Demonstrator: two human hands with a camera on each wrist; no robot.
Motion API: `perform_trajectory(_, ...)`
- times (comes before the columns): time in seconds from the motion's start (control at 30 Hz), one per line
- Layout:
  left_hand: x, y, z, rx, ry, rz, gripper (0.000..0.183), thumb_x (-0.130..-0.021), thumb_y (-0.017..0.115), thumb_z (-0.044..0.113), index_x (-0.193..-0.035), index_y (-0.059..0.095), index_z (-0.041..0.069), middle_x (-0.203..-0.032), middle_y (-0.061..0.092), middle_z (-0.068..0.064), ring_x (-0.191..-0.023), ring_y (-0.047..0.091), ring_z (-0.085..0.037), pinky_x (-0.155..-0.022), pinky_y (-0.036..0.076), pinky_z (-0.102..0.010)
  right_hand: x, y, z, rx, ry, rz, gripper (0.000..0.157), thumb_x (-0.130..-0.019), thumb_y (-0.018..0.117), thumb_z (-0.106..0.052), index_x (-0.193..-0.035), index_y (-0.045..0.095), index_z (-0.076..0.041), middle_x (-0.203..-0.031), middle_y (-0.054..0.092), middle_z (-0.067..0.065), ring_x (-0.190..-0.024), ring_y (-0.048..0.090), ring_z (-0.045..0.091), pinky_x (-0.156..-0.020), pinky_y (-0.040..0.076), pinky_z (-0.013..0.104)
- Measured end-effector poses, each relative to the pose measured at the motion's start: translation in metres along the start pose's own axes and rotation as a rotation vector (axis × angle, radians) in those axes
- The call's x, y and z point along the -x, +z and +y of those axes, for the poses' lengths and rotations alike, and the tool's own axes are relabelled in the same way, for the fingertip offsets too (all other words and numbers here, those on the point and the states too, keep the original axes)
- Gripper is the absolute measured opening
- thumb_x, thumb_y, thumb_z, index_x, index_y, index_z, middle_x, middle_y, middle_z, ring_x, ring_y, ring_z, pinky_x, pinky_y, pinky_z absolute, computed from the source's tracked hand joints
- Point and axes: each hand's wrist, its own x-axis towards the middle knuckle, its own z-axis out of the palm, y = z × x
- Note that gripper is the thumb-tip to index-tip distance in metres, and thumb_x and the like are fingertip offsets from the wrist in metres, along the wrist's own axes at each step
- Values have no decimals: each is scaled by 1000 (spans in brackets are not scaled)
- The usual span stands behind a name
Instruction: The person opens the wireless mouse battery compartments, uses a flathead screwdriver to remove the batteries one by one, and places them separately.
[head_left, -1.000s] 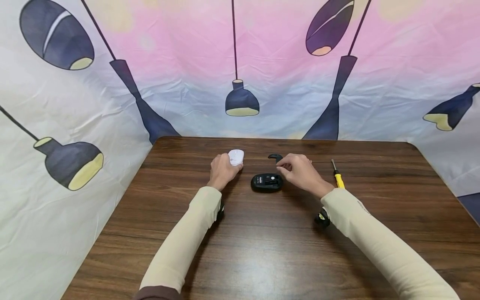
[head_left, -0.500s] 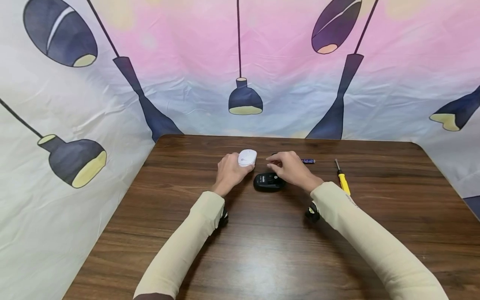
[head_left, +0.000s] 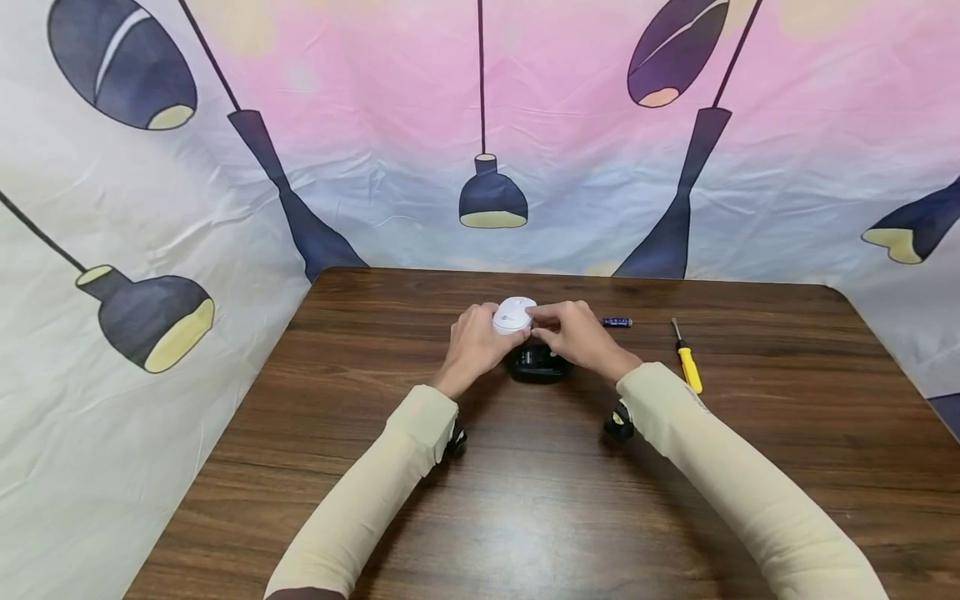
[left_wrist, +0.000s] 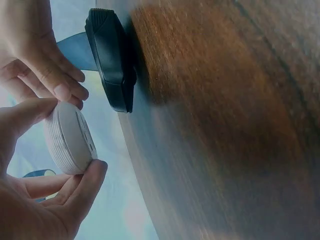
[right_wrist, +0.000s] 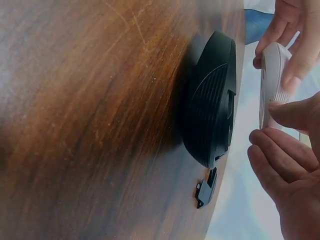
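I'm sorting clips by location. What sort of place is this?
Probably an improvised filming or work corner indoors: a wood-grain table backed by wrinkled, lamp-printed cloth, with a yellow-handled screwdriver and an upturned black mouse on the tabletop.

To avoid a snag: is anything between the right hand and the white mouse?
Nothing visible: the right hand is at the edge of the white mouse. The black mouse lies below on the table, not between.
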Motion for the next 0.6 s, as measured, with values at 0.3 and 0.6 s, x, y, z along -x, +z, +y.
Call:
perform_trajectory(0.3, 6, -2, 9, 67, 1, -18, 62, -87, 80, 40, -132, 62, 1, -116, 68, -14, -98, 63, -27, -80, 55, -42, 9, -4, 0, -56, 3, 47, 40, -91, 74, 2, -129, 65, 5, -116, 71, 21, -98, 73, 27, -81, 64, 34)
perform_trajectory(0.6, 12, -3, 17, 163, 15, -109, 67, -83, 87, 27, -138, 58, 2, -114, 71, -12, -98, 68, -22, -82, 59, -36, 23, -11, 3, -51, 12, 65, 44, -89, 74, 4, -132, 63, 6, -119, 69, 23, -100, 72, 29, -84, 63, 38)
